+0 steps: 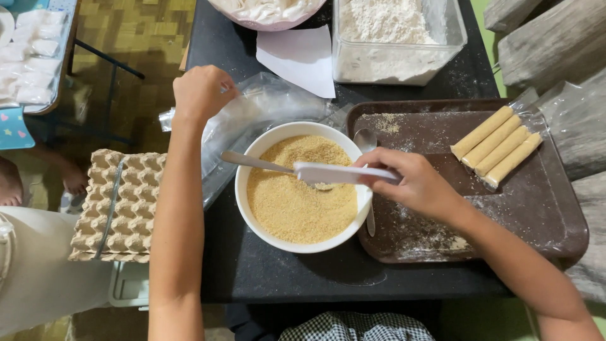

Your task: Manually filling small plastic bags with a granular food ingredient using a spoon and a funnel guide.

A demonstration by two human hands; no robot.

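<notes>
The fingers of the right hand (413,183) are closed around a white flat tool (338,173), which looks like a spatula or a knife. The tool points to the left, over the white bowl (252,158). The bowl is full of golden crumbs (297,202) and stands in the middle of the black table (284,278). A metal spoon (265,164) lies in the bowl, with its handle going out to the left over the rim. The tip of the white tool is just above the head of the spoon.

The fingers of the left hand (202,91) are curled in a loose fist at the far left of the bowl. They seem to pinch the clear plastic bag (271,101) that lies there, but I cannot tell this for sure.

To the right of the bowl, touching it, is a brown tray (543,208) with flour dust on it. Four pale rolls (495,145) lie side by side at the far right part of the tray. A second spoon (366,142) rests between the bowl and the tray. At the far side stand a clear box of flour (394,44), a white paper (303,57) and a pink bowl (265,16). At the left edge of the table there is a grey egg carton (123,205).
</notes>
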